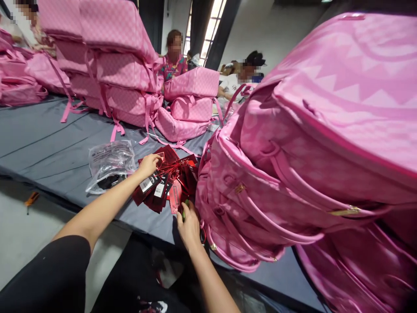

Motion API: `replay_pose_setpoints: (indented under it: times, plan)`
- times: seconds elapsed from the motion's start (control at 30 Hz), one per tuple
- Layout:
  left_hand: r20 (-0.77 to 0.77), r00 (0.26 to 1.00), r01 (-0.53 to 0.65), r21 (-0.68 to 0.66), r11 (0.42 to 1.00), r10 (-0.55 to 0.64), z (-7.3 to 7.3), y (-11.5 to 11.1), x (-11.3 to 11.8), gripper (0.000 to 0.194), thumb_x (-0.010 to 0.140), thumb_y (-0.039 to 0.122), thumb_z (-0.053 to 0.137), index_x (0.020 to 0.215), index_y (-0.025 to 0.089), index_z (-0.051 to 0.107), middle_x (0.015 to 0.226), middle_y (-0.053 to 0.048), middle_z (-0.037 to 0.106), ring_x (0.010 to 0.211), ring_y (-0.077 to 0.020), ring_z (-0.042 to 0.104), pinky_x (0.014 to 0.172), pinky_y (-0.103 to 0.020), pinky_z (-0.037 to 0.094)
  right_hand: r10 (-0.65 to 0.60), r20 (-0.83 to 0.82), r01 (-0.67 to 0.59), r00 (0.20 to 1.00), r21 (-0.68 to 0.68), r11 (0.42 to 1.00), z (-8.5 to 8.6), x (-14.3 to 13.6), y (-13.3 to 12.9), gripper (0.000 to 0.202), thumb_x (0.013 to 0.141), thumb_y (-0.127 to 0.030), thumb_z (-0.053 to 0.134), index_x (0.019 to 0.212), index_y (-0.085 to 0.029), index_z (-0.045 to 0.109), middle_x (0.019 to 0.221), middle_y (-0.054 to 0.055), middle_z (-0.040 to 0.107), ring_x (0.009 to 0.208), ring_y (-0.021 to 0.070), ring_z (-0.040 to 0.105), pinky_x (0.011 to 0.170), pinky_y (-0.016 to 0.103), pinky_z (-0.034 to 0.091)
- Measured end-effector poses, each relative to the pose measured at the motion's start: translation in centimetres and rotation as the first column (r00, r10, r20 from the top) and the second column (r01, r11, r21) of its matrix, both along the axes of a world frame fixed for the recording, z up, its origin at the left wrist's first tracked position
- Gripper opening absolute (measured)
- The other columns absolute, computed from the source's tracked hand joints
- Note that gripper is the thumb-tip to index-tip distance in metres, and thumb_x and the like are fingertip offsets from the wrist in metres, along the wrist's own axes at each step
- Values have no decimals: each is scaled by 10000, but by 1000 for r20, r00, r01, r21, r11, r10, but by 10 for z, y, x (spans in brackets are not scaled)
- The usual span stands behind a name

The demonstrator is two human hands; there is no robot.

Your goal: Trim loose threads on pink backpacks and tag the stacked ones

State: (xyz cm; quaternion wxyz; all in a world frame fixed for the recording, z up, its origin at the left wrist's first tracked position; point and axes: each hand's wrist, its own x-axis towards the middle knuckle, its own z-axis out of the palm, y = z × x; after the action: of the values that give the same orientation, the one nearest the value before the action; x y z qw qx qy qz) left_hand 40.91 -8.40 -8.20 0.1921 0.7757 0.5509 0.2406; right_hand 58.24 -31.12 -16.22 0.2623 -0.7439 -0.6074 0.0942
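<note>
A fanned pile of red and black hang tags [158, 190] with red strings lies on the grey-covered table, some showing white barcode labels. My left hand [150, 166] is at the pile's far left side, its fingers closed on the edge of a red tag. Close to the pile's near edge, my right hand [189, 226] has its thumb and fingers around a small green object [185, 210], mostly hidden, whose kind I cannot make out. Just right of that hand rises a stack of pink backpacks [260, 191] with looped handles and gold-coloured fittings.
A clear plastic bag [112, 165] with something black inside lies left of the tags. More pink backpacks [127, 69] are stacked across the table [42, 143], straps hanging down. People [176, 61] are behind them. An orange object [31, 199] shows below the table's edge.
</note>
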Motion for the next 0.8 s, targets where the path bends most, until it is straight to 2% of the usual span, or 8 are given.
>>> replay_pose_setpoints:
  times: [0.13, 0.27, 0.43, 0.57, 0.63, 0.7, 0.73, 0.8]
  plan:
    - [-59, 993, -104, -1, 995, 104, -9, -3, 4, 343, 918, 328, 526, 1221, 212, 636, 1156, -115, 705, 1094, -275, 644, 929, -391, 499, 12, -21, -11, 1000, 44, 999, 5, -3, -8, 403, 924, -235, 460, 1275, -127, 623, 1443, 196, 491, 1288, 295, 518, 1064, 419, 434]
    - [-110, 994, 10, 3, 1000, -10, -18, 3, 18, 346, 868, 168, 573, 1196, 243, 655, 1132, -84, 716, 1044, -241, 664, 884, -358, 506, 41, -53, -33, 998, 138, 990, 6, -10, -23, 358, 938, -244, 457, 1213, -151, 666, 1374, 164, 564, 1249, 277, 542, 1047, 437, 461]
    - [-123, 988, 105, 50, 993, -98, -11, 22, 18, 203, 762, 44, 610, 874, 169, 725, 935, -67, 739, 948, -238, 678, 852, -354, 504, 98, -101, -67, 990, 274, 959, 5, -24, -63, 278, 946, -209, 482, 1121, -168, 694, 1254, 148, 645, 1174, 252, 596, 990, 444, 514]
    - [14, 1000, -14, 255, 967, 11, 24, 40, 1, 225, 878, 93, 489, 964, 164, 685, 1121, -86, 697, 1118, -228, 604, 968, -364, 448, 173, -90, -138, 981, 307, 942, 3, -28, -107, 269, 937, -129, 485, 1120, -182, 675, 1214, 131, 669, 1146, 224, 614, 975, 422, 528]
    - [257, 966, -158, 461, 873, 39, 51, 40, -8, 190, 932, 146, 472, 956, 178, 657, 1109, -54, 693, 1112, -181, 592, 990, -339, 441, 152, -81, -118, 985, 320, 940, 3, -22, -122, 287, 934, -110, 482, 1151, -186, 655, 1188, 125, 678, 1118, 215, 625, 941, 406, 544]
    - [473, 878, -262, 609, 749, -77, 81, 24, -15, 136, 959, 211, 506, 937, 194, 639, 1015, 6, 704, 1008, -121, 622, 949, -303, 473, 97, -54, -72, 994, 348, 935, 8, -10, -127, 298, 936, -108, 479, 1179, -180, 637, 1162, 127, 684, 1088, 212, 635, 919, 399, 549]
    - [517, 841, -266, 649, 713, -157, 94, 10, -15, 126, 967, 246, 522, 941, 194, 634, 977, 31, 703, 954, -95, 633, 920, -290, 489, 68, -30, -52, 997, 370, 928, 13, -3, -125, 299, 937, -112, 479, 1186, -175, 632, 1154, 129, 686, 1082, 214, 636, 920, 402, 546]
    - [512, 818, -194, 676, 711, -263, 114, -30, -11, 173, 981, 314, 523, 974, 184, 638, 932, 42, 695, 880, -75, 645, 866, -275, 510, 1, 35, -16, 999, 428, 904, 27, 12, -113, 288, 940, -130, 480, 1183, -164, 632, 1140, 134, 690, 1081, 225, 634, 931, 418, 534]
